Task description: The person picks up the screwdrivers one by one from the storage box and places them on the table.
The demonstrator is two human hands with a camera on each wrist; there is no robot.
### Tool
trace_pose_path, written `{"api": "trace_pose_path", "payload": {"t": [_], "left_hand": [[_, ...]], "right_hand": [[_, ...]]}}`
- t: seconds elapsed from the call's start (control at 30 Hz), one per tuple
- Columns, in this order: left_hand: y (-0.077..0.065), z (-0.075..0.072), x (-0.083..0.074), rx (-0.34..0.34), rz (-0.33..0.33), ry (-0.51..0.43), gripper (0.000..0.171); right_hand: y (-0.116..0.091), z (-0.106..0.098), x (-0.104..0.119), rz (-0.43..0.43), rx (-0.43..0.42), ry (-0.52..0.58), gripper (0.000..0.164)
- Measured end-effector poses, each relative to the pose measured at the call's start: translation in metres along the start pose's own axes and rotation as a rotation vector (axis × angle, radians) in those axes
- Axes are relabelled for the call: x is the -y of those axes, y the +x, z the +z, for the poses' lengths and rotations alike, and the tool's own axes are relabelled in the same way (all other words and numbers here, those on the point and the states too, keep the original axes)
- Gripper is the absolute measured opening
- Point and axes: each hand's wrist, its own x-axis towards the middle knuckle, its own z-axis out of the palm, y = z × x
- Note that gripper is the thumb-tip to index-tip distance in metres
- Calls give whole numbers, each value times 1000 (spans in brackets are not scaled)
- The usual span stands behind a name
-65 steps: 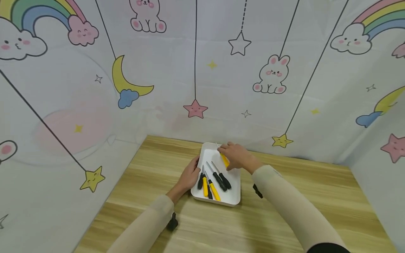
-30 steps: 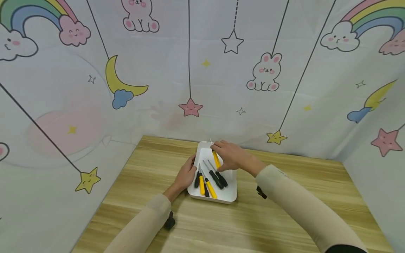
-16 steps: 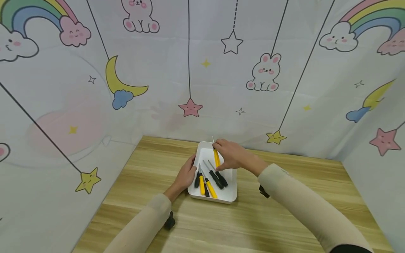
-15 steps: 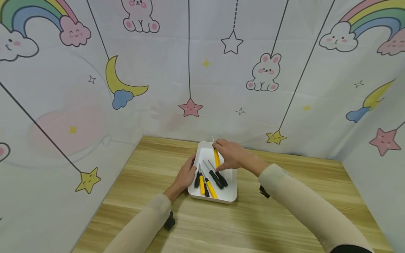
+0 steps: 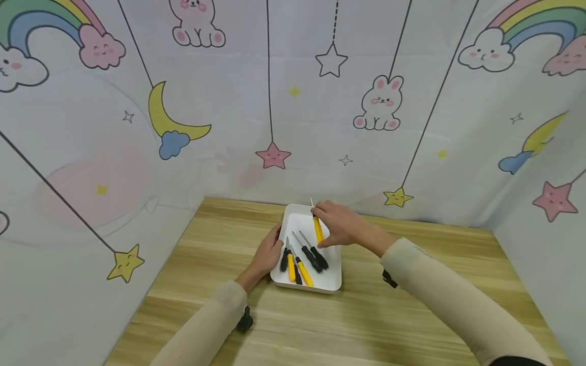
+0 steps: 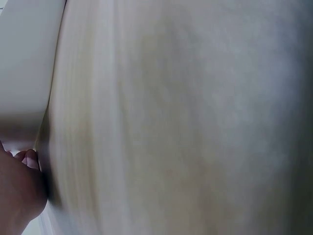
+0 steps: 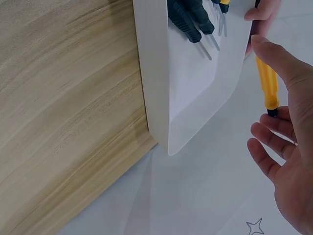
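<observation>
My right hand [image 5: 341,223] pinches a yellow-handled screwdriver [image 5: 318,230] between thumb and fingertips, over the far right part of a white tray [image 5: 330,282]. Its thin shaft points toward the back wall. In the right wrist view the thumb presses one end of the yellow handle [image 7: 267,81], and the fingers touch near its black collar. My left hand [image 5: 267,252] grips the tray's left side, thumb by the rim. Inside the tray lie several screwdrivers with black handles [image 5: 312,260] and yellow handles [image 5: 304,273]. The left wrist view shows only part of the left hand [image 6: 19,191].
The tray stands on a wood-grain table [image 5: 220,239], near its back edge. Behind and at both sides hangs a white cloth [image 5: 238,101] printed with stars, rabbits and clouds. A small black device [image 5: 245,320] sits under the left sleeve.
My right hand has shifted slightly right over the tray with the yellow screwdriver, which now stands a little straighter toward the back. The left hand keeps its grip; the head view has turned slightly.
</observation>
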Motion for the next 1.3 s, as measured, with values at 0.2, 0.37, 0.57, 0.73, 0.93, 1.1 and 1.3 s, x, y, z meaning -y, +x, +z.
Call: {"api": "trace_pose_path", "payload": {"t": [0.2, 0.37, 0.57, 0.73, 0.93, 1.1, 1.3], "left_hand": [[-1, 0, 1, -3, -3, -3, 58], [-1, 1, 0, -1, -9, 4, 58], [0, 1, 1, -12, 2, 20, 59], [0, 2, 1, -11, 4, 12, 59], [-1, 2, 2, 5, -27, -5, 59], [-1, 0, 1, -1, -37, 3, 59], [0, -1, 2, 6, -28, 4, 59]], "right_hand": [[-7, -1, -6, 1, -3, -23, 101], [-16, -3, -11, 9, -1, -11, 99], [-23, -5, -17, 25, -6, 0, 99], [-27, -6, -21, 44, -5, 0, 100], [-31, -5, -25, 62, 2, 29, 100], [-36, -5, -27, 80, -8, 61, 102], [-42, -5, -32, 104, -29, 85, 101]]}}
